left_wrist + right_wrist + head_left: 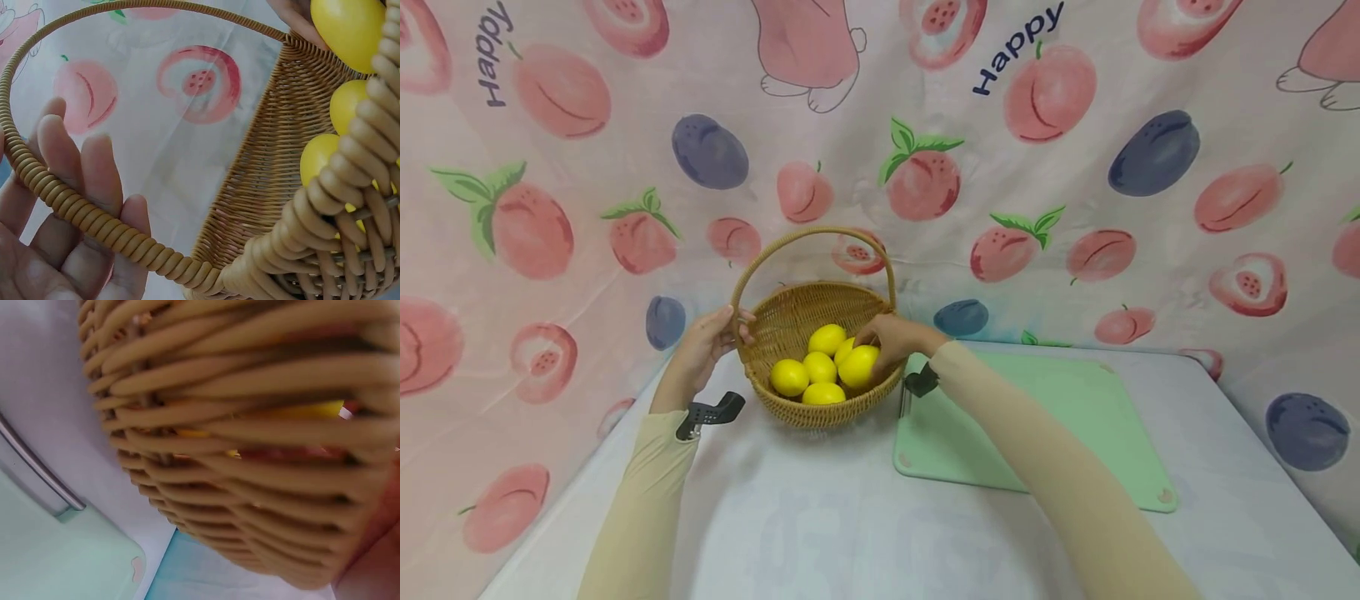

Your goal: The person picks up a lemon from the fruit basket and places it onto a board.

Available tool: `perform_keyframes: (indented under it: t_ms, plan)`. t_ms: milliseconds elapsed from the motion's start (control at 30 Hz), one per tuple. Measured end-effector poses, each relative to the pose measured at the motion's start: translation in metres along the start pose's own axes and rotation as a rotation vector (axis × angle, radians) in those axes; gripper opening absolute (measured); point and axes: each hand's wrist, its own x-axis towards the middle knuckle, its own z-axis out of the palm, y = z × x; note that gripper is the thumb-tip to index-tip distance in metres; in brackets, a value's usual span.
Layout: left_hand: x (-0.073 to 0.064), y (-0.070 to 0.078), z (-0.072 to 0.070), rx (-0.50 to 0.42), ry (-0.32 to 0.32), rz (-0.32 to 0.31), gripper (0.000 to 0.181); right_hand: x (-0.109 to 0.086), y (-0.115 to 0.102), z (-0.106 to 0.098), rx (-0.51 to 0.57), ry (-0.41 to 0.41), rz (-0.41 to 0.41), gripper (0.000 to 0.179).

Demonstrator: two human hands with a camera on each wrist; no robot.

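Note:
A brown wicker basket point(805, 412) with a tall arched handle point(811, 233) stands at the back of the table, holding several yellow lemons point(789, 377). My left hand point(703, 346) holds the left side of the handle; in the left wrist view its fingers point(100, 181) pass behind the handle's coiled wrap. Over the basket's right rim reaches my right hand point(895, 337), its fingers gripping a lemon point(859, 367) at the right of the pile. The right wrist view is mostly filled by the basket's woven outer wall point(231, 437), which hides most of that hand.
Right of the basket lies a pale green cutting board point(1060, 417) with a metal handle point(40, 462) along its left edge. A white cloth covers the table point(820, 533). Behind it hangs a fruit-print curtain point(865, 150). Both wrists wear black camera mounts point(711, 412).

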Motion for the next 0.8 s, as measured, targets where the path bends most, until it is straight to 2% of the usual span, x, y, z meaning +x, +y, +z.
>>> perform_keyframes:
  t_ms: [133, 567, 800]
  plan:
    - [0.000, 0.000, 0.000, 0.001, 0.013, -0.009, 0.032, -0.005, 0.002, -0.004, 0.068, 0.022, -0.003, 0.053]
    - [-0.001, -0.001, 0.000, -0.028, 0.017, -0.015, 0.034, -0.020, 0.002, -0.021, 0.169, 0.099, -0.023, 0.054]
    - [-0.001, -0.002, 0.000, -0.012, 0.031, -0.010, 0.034, -0.029, 0.002, -0.027, 0.264, 0.133, -0.069, 0.056]
